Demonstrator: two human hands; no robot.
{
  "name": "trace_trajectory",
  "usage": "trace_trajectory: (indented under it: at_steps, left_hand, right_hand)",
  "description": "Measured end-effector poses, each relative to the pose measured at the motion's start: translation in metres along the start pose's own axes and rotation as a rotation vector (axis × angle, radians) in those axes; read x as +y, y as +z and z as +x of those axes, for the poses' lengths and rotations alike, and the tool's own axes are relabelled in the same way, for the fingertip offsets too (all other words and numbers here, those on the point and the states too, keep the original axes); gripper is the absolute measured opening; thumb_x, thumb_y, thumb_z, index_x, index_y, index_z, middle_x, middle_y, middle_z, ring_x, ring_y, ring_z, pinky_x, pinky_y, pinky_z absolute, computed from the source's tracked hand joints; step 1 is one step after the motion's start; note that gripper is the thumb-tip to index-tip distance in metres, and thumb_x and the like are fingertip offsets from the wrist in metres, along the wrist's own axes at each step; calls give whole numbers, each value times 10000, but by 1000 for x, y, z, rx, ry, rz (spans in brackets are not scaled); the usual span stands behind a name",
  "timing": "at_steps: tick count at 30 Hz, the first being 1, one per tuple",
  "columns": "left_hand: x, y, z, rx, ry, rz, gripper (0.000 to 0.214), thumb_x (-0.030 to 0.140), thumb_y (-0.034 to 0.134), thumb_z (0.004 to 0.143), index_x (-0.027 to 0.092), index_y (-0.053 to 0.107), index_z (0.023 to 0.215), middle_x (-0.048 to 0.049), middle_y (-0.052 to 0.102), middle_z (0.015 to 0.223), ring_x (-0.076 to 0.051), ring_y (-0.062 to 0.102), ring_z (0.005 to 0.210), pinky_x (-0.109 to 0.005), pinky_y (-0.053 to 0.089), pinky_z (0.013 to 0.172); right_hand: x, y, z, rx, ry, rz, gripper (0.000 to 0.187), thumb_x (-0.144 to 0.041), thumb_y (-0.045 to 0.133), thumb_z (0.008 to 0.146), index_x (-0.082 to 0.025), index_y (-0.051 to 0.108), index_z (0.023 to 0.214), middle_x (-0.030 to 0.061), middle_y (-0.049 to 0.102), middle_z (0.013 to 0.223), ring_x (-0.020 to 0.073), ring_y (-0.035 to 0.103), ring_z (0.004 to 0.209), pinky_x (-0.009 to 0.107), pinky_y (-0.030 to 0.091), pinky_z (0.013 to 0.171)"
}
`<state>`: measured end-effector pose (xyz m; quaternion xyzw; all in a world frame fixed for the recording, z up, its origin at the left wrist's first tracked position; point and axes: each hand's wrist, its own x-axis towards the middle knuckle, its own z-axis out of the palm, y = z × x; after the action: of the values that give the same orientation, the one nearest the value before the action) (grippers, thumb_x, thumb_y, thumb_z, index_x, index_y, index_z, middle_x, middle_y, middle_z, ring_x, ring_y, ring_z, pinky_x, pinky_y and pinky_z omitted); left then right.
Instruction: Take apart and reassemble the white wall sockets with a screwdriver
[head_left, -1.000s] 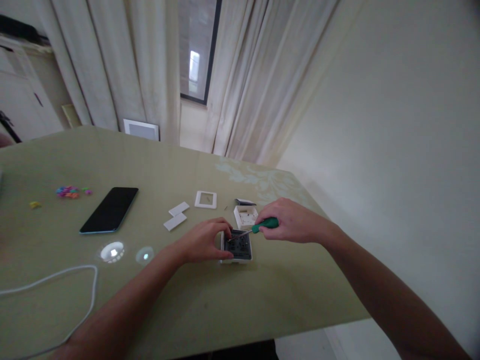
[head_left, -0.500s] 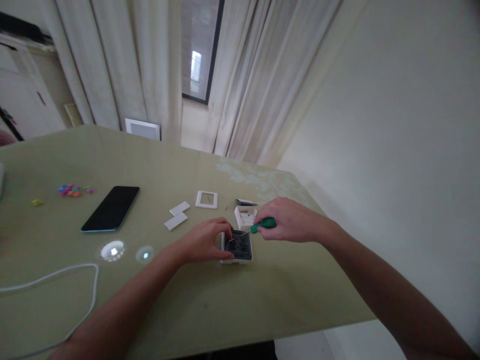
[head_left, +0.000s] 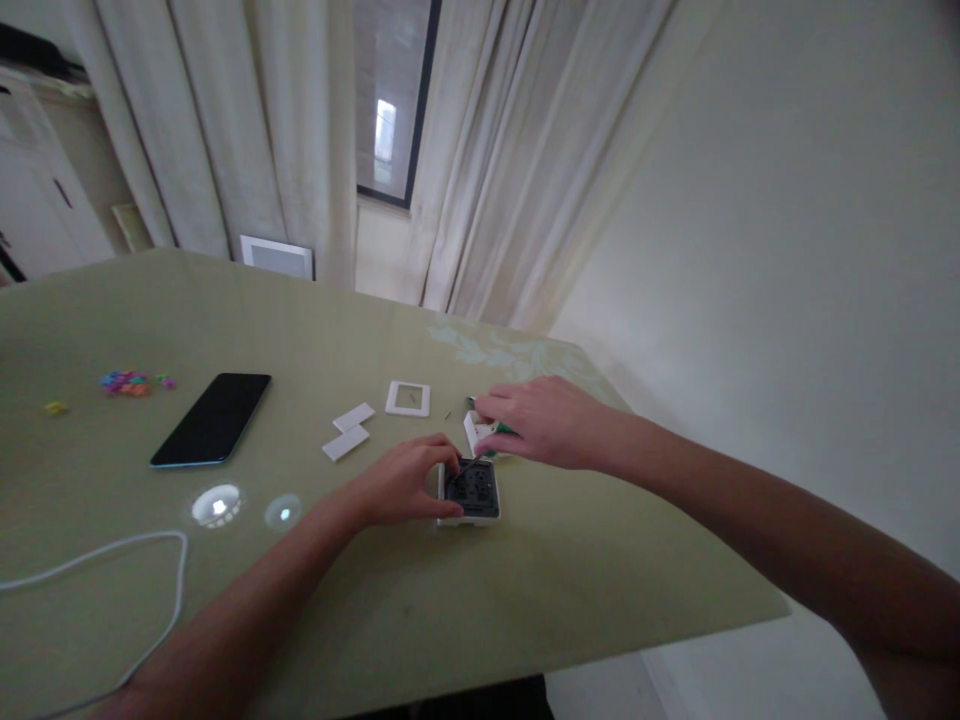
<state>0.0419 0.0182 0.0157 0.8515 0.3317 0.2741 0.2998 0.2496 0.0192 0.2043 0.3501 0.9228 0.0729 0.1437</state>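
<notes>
A square wall-switch body with a dark inside and white rim lies on the green table. My left hand grips its left edge, fingers curled over it. My right hand is closed round a green-handled screwdriver, mostly hidden under the fingers; the thin shaft reaches down to the switch's upper left corner. Under that hand sits a white switch part.
Farther back lie a white square frame and two white rocker plates. A black phone lies to the left, with small coloured bits beyond it. A white cable loops at the near left. The table edge drops off at right.
My right hand has shifted left and back over the white part, hiding most of the green handle. The left hand stays on the switch body.
</notes>
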Motion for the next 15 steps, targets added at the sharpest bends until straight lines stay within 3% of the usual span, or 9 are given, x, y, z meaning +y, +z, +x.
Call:
trace_trajectory:
  at_steps: [3,5,7,11,13,15]
  left_hand:
    - [-1,0,0,6,0,-2,336,455,863,768,247,712,986,-62,728,1155,-284,696,1045,-386,516,956]
    - [-1,1,0,6,2,-1,337,456,863,767,248,711,985,-59,731,1159,-283,695,1046,-385,515,959]
    - [-2,1,0,4,3,5,337,455,862,769,248,706,984,-58,730,1157,-283,694,1046,-383,513,956]
    - [-1,1,1,-2,16,28,324,456,848,787,243,697,981,-60,721,1150,-283,691,1050,-378,507,948]
    - [0,1,0,-2,25,34,353,481,855,778,244,689,979,-58,718,1140,-286,687,1049,-380,506,948]
    - [1,1,0,-4,18,41,401,510,867,760,245,677,992,-59,713,1138,-293,682,1052,-387,507,945]
  right_hand:
    - [-1,-6,2,19,-126,97,311,-376,729,947,-183,618,1164,100,688,1162,194,642,863,282,346,658]
    - [-1,-8,5,8,-68,77,225,-392,650,1010,-177,638,1076,81,705,1024,195,635,837,287,336,659]
    - [-2,-9,6,14,14,14,335,-497,574,1050,-172,655,1029,88,707,967,203,629,804,294,307,635]
    - [-5,-11,7,21,-106,86,372,-419,762,945,-181,613,1190,105,685,1218,189,649,899,269,353,670]
    - [-6,-12,8,20,-36,59,289,-441,681,1004,-179,631,1117,93,717,1102,202,658,887,277,355,674]
    - [-5,-11,10,29,96,-31,407,-551,508,1071,-175,652,1014,105,719,968,229,660,837,296,332,642]
